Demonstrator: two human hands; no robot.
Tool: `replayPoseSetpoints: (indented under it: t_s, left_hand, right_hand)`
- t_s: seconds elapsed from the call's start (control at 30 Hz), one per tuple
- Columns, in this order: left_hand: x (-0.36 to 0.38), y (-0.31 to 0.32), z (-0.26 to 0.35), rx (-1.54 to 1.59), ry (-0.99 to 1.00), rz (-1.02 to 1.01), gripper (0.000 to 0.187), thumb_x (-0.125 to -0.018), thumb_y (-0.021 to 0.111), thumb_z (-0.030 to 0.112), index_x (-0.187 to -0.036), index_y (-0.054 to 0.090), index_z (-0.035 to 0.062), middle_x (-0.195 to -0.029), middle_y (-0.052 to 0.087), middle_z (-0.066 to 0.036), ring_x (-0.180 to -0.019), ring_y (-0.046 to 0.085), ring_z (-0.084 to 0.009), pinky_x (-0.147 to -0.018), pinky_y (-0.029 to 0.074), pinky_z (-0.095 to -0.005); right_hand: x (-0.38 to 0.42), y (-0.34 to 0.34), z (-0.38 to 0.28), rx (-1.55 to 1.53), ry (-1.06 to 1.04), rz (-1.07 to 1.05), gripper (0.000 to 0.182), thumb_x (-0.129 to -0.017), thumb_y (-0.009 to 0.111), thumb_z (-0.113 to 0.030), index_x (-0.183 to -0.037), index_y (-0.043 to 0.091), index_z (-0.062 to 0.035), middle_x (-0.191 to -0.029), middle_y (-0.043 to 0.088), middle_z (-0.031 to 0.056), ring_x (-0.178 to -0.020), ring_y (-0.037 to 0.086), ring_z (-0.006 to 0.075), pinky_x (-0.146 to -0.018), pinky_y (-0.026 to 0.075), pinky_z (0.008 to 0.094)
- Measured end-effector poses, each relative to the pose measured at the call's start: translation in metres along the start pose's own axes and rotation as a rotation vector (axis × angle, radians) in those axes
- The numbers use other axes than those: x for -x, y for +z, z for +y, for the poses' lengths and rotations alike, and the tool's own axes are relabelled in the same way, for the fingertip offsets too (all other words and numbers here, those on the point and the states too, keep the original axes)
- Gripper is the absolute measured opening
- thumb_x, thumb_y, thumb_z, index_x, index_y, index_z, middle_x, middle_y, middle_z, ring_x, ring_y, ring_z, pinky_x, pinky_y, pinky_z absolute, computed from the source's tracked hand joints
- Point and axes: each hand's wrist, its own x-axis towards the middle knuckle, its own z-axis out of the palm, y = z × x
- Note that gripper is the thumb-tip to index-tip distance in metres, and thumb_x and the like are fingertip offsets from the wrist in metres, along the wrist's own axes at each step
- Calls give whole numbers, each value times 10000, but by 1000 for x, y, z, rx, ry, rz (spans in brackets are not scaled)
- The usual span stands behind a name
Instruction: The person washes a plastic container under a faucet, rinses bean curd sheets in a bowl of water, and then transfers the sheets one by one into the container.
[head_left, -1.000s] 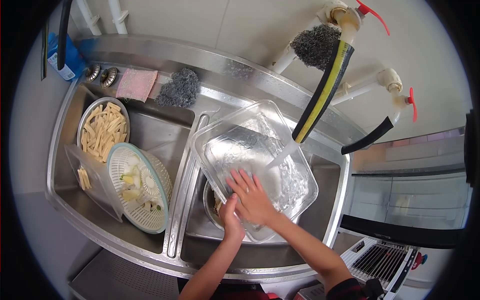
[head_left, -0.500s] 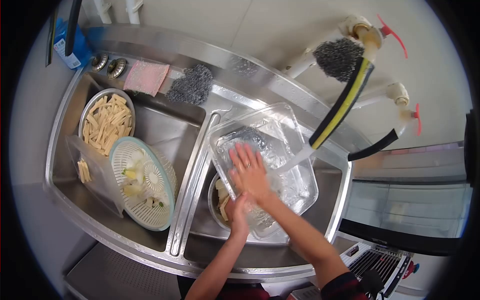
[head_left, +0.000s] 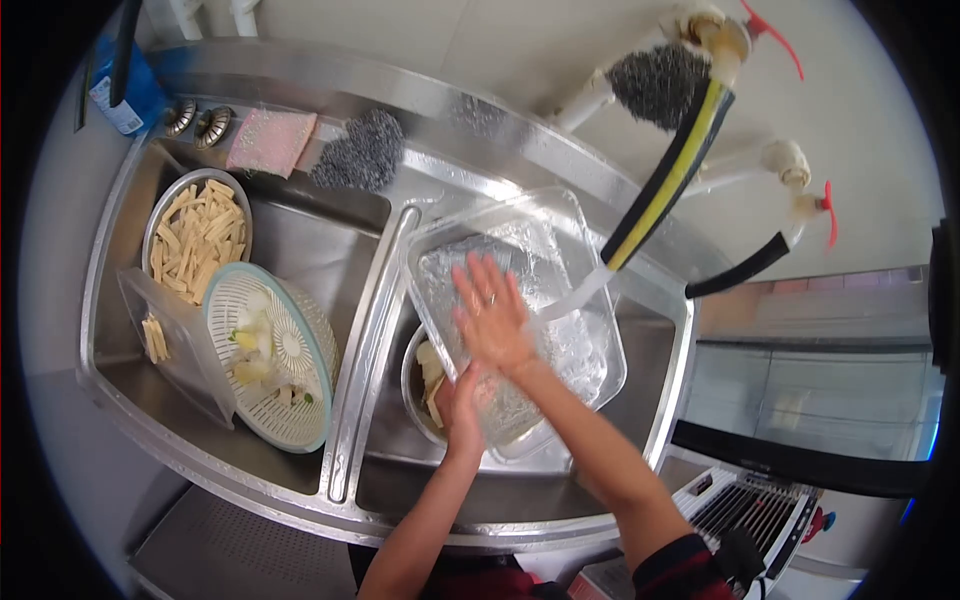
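A clear plastic container (head_left: 597, 345) with water in it is held tilted over the right sink basin. Its near left rim is gripped by my left hand (head_left: 463, 415), whose fingertips pass out of sight beneath it. My right hand (head_left: 496, 315) lies flat over the inside of the container, fingers spread. Water streams from the pale end of a black-and-yellow hose (head_left: 655, 185) into the container beside my right hand. Partly covered by the container, a metal bowl (head_left: 408, 385) with pale cut pieces stands in the basin.
The left basin holds a metal bowl of pale strips (head_left: 200, 240), a translucent lid or tray (head_left: 180, 365) and a green-rimmed colander (head_left: 325, 400) with vegetable scraps. A pink sponge (head_left: 270, 142) and a steel scrubber (head_left: 360, 150) rest on the ledge. A second black hose (head_left: 740, 270) hangs at right.
The whole view has shifted slightly, so everything sits a little further left and up. My right hand has moved only slightly over the container; my left hand keeps its grip on the rim.
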Motion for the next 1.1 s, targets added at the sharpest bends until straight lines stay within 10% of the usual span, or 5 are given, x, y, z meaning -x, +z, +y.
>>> replayPoseSetpoints:
  t_s: [0.37,0.5,0.77,1.0,1.1]
  left_hand:
    - [22,16,15,-165,271,-144,380,-702,600,50,-1050,477,-41,-969,533,-83,-855,513,-136,-770,394,-237]
    - [46,2,5,-250,269,-129,459,-680,643,52,-1078,436,-43,-982,528,-92,-870,512,-141,-764,401,-244]
    - [96,4,-11,-618,251,-306,466,-834,456,245,-1192,363,-39,-1163,442,-195,-1083,428,-256,-905,317,-311]
    - [129,20,9,-582,120,-952,353,-829,448,129,-1158,438,1,-1227,402,-137,-1171,342,-217,-963,244,-310]
    - [84,8,40,-909,359,-733,348,-821,484,189,-1117,464,8,-1149,458,-170,-1113,404,-274,-941,286,-319]
  right_hand:
    - [121,41,-2,-561,880,139,601,-884,271,-328,-1282,73,77,-1346,20,247,-1261,26,339,-1021,49,369]
    - [136,51,-18,-761,827,12,623,-887,260,-349,-1285,29,70,-1360,-45,213,-1268,-29,311,-1021,24,350]
    - [176,-82,-104,-989,894,378,439,-906,272,-293,-1163,367,51,-1018,507,179,-899,491,215,-787,379,306]
    - [206,-147,-88,-1270,1134,940,278,-844,469,-190,-1076,438,-41,-933,531,88,-791,522,162,-685,431,284]
    - [214,-164,-78,-1437,1217,881,386,-831,451,-368,-1050,463,-50,-903,549,64,-777,546,181,-675,453,291]
